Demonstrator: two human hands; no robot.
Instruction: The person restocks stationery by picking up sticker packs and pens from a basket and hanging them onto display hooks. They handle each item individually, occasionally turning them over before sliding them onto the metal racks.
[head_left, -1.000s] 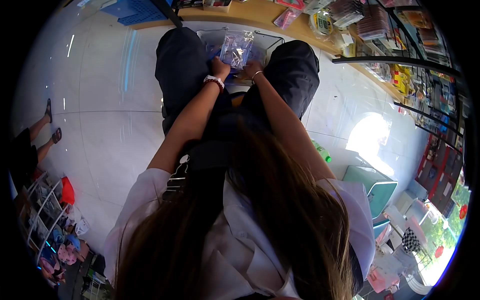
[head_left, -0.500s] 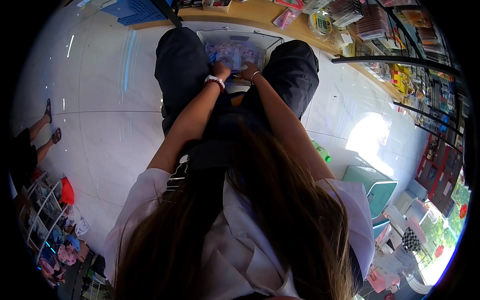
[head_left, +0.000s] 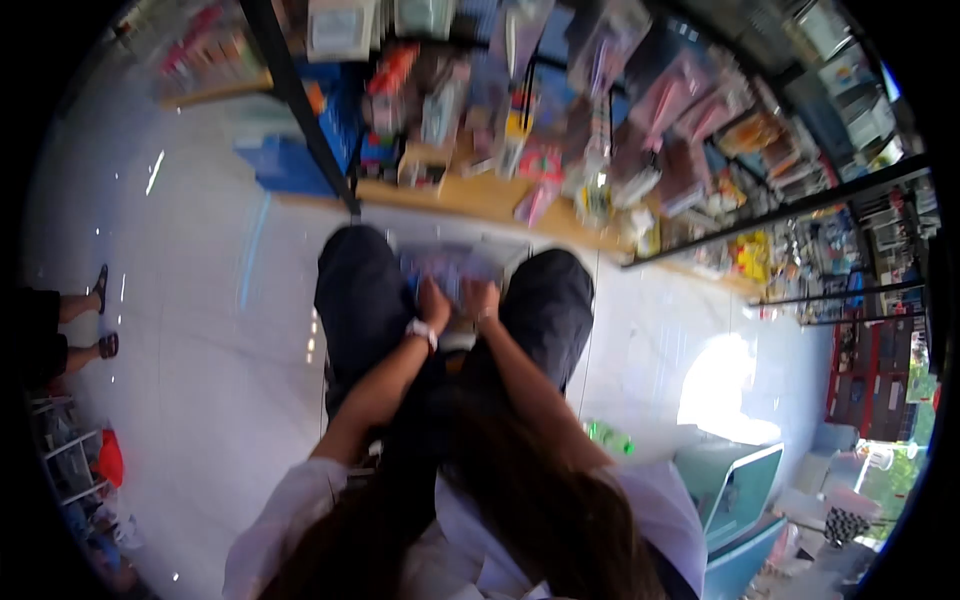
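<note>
I am crouched with my knees apart, and a clear basket [head_left: 510, 250] of plastic-wrapped packets [head_left: 448, 268] sits on the floor between them. My left hand [head_left: 433, 300], with a white watch at its wrist, rests on the near side of the packets. My right hand [head_left: 482, 298], wearing a thin bracelet, lies right beside it on the same packets. The view is blurred, so I cannot make out whether either hand grips a packet. My long hair and white shirt fill the bottom of the view.
A low wooden shelf [head_left: 480, 200] with hanging and stacked packets stands just beyond the basket, behind a black post [head_left: 300, 110]. A blue crate [head_left: 288, 165] sits at left, a green bottle [head_left: 608, 436] and teal box [head_left: 735, 485] at right. Another person's sandalled feet [head_left: 100, 315] are at far left.
The clear packet my left hand held up went down into the basket. Both hands now rest on the packets. My head has tilted up, bringing the shelves into view.
</note>
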